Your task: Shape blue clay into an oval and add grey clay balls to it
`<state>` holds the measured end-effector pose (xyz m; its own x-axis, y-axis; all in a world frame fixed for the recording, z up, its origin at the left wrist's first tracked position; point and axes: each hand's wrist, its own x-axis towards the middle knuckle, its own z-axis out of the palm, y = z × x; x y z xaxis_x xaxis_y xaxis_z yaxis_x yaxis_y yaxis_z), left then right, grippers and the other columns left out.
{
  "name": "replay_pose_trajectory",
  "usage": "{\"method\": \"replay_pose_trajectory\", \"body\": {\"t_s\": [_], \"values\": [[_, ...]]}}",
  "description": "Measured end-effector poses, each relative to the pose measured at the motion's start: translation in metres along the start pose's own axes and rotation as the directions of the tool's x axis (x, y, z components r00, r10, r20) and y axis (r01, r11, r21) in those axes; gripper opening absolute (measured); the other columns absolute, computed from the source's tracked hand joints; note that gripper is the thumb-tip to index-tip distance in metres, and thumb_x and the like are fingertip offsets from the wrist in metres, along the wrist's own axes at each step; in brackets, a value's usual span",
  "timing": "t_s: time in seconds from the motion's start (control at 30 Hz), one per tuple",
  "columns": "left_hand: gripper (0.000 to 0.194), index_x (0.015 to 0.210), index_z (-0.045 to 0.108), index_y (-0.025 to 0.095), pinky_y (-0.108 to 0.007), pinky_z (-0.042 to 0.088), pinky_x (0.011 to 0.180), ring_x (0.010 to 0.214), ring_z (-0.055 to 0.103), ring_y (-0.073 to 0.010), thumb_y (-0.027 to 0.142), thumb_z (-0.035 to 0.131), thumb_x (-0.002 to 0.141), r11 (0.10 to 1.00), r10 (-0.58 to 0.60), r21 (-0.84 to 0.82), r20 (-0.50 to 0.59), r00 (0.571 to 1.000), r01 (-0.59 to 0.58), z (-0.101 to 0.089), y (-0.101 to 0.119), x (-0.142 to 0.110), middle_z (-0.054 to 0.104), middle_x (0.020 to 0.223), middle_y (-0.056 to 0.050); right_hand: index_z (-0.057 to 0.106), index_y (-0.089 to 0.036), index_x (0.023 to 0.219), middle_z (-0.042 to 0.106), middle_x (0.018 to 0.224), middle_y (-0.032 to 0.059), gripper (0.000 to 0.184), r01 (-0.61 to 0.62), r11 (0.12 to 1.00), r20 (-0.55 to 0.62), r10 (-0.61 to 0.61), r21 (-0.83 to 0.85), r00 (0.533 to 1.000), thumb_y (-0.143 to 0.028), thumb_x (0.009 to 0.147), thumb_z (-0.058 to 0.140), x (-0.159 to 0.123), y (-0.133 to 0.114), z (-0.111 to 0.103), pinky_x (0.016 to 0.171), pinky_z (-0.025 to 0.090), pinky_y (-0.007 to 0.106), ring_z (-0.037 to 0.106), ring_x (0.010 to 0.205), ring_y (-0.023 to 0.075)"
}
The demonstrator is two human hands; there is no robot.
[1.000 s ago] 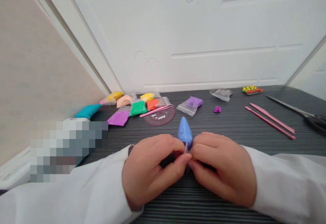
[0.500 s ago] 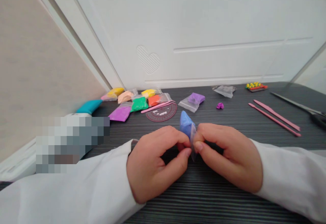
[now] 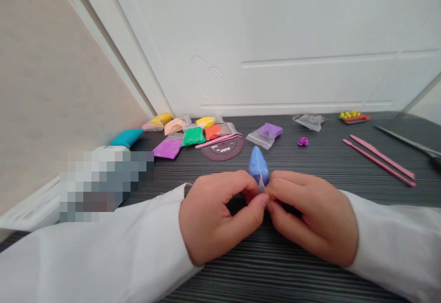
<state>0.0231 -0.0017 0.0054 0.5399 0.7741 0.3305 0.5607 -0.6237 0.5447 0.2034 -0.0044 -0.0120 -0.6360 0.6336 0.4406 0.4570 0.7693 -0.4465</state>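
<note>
Squarely ahead in the head view, blue modelling clay [image 3: 258, 167] in a clear plastic bag [image 3: 262, 184], upright, tip toward twelve o'clock, its lower corner clamped between the fingertips of left hand [image 3: 220, 215] and right hand [image 3: 313, 215]. Probably light, soft and slippery; best held by the plastic corner. Packets of coloured clay [image 3: 193, 136] near eleven o'clock, pink modelling tools [image 3: 379, 160] near two.

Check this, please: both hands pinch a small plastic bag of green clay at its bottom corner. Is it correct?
No: in the head view, the clay in the bag is blue, not green. The left hand and right hand do pinch the bag's bottom corner.
</note>
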Motion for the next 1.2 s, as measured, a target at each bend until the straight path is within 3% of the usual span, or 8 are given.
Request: {"method": "replay_pose_trajectory", "body": {"t_s": [0.57,0.97,1.2], "values": [[0.011,0.067,0.056,0.016,-0.022,0.039,0.056,0.057,0.052,-0.0085,0.024,0.058,0.075,0.999,-0.024,-0.028,-0.032,0.999,0.023,-0.0013,0.0000,0.0006,0.058,0.062,0.004,0.052,-0.016,0.078,0.053,0.076,-0.0011,0.010,-0.001,1.000,0.022,0.001,0.014,1.000,-0.013,0.083,0.044,-0.0015,0.0008,0.0035,0.061,0.034,0.021,0.046,0.067,0.0084],[0.006,0.073,0.057,0.017,-0.020,0.042,0.059,0.059,0.054,-0.0084,0.015,0.051,0.074,0.999,-0.031,-0.037,-0.002,1.000,0.031,-0.0014,0.0016,0.0008,0.059,0.065,0.004,0.048,-0.017,0.072,0.047,0.070,-0.0036,0.011,0.005,1.000,-0.016,-0.005,-0.004,1.000,-0.012,0.082,0.047,-0.0014,0.0013,0.0037,0.056,0.030,0.021,0.040,0.062,0.0068],[0.019,0.064,0.053,0.017,-0.021,0.033,0.052,0.052,0.047,-0.0079,0.018,0.046,0.081,0.974,0.083,0.209,0.037,0.996,-0.089,-0.0003,-0.0006,0.0003,0.054,0.057,0.004,0.049,-0.017,0.068,0.046,0.066,-0.0032,0.013,-0.005,0.997,-0.010,0.005,-0.071,1.000,-0.014,0.080,0.047,-0.0006,-0.0011,0.0035,0.055,0.030,0.022,0.040,0.060,0.0077]]}}
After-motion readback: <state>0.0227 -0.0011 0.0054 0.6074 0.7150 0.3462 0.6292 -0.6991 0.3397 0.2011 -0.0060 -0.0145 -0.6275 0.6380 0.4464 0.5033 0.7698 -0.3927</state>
